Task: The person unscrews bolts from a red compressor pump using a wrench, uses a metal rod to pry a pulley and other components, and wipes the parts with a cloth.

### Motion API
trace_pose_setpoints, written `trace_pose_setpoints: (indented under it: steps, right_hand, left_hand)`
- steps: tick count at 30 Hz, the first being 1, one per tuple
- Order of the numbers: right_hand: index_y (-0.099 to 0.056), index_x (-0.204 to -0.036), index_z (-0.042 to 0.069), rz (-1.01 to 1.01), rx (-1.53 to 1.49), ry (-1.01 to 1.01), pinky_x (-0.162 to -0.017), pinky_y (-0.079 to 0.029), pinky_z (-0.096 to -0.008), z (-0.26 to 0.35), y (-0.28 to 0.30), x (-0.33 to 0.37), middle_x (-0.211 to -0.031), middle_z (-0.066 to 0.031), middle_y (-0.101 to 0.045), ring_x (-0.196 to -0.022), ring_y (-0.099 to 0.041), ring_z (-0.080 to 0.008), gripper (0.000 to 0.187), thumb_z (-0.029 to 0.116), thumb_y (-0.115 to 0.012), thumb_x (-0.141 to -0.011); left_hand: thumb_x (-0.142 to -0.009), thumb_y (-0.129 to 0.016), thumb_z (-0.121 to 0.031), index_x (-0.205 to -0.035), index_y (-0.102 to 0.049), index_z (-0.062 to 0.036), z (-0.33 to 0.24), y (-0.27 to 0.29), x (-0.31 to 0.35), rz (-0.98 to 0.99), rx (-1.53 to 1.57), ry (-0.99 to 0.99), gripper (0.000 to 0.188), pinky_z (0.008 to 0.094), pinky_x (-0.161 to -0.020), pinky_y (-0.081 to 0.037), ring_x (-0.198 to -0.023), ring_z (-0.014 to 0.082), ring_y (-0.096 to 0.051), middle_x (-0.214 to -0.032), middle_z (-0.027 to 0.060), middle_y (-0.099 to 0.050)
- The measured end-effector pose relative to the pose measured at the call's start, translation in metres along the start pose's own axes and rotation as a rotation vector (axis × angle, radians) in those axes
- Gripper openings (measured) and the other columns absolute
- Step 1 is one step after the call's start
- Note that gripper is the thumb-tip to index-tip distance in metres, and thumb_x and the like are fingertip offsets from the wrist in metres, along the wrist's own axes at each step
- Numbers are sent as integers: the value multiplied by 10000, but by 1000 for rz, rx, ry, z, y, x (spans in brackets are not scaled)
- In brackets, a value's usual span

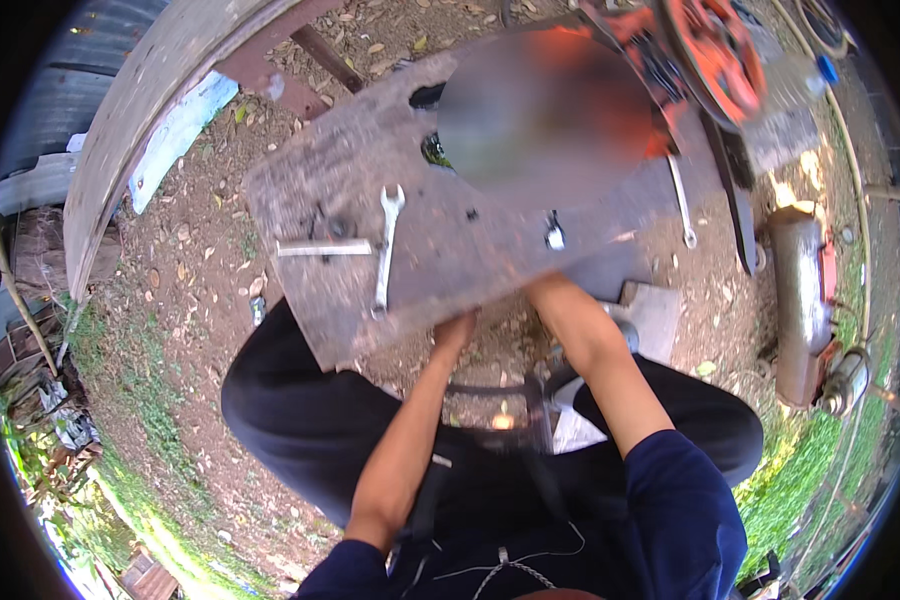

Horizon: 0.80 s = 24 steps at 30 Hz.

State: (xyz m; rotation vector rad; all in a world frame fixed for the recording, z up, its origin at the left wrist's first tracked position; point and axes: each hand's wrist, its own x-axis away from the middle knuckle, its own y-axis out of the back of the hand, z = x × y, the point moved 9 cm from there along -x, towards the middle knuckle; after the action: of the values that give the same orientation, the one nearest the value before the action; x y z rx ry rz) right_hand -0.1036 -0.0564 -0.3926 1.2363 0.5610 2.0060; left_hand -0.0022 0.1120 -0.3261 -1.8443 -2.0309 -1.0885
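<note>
Found the left hand [457, 330] curled against the near edge of the worn grey plate [450, 255], fingers tucked beneath it; could not tell how tightly closed, nor whether truly gripping the edge or only pressing on it; followed the right forearm [590, 350] up to the same near edge and lost the right hand under the plate, so could not tell its opening or its hold either.

Saw, on top of the plate toward its left part, a silver spanner [385, 245] lying lengthwise with its open jaw at the far end; just left of that, a short pale metal bar [325, 247] lying crosswise; toward the plate's right part, a small light fitting [555, 235]; at the plate's right edge, a second slim spanner [682, 205]; beyond the plate's far right corner, an orange machine [715, 50]; right of the plate and apart from it, a rusty cylinder [800, 300] on the ground.

Judged the step as work at the plate's underside along the near edge, done by feel; any shifting of the plate called for keeping it level, given the loose tools on top.
</note>
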Motion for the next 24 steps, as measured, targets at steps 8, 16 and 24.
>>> trace_pose_setpoints:
  steps: [8, 16, 24]
  right_hand:
    - [-559, -1284, 111, 106, -98, -249, -923, -513, -437, -48, -49, -35, -1175, -147, -666, -1095, -616, -294, 383, 226, -516, -921]
    - [-585, -1228, 107, 116, -254, -411, -880, -523, -411, -93, -93, -45, -1125, -121, -679, -1021, -631, -263, 336, 238, -532, -924]
    - [-611, -1173, 102, 101, -380, -466, -837, -533, -385, -106, -109, -40, -1075, -95, -692, -947, -646, -233, 295, 251, -548, -926]
  left_hand:
    - [-995, -496, -334, -1348, -533, -30, 28, -9, 5, 6, -297, -108, 467, 436, -1047, -397, -1222, 361, -524, -1323, 208, -562]
    - [-994, -502, -337, -1364, -515, -30, 38, -3, -5, 58, -313, -88, 481, 444, -1069, -371, -1248, 365, -499, -1366, 211, -520]
    - [-994, -509, -340, -1381, -496, -30, 38, -1, -10, 36, -309, -97, 496, 452, -1091, -345, -1274, 370, -474, -1408, 214, -479]
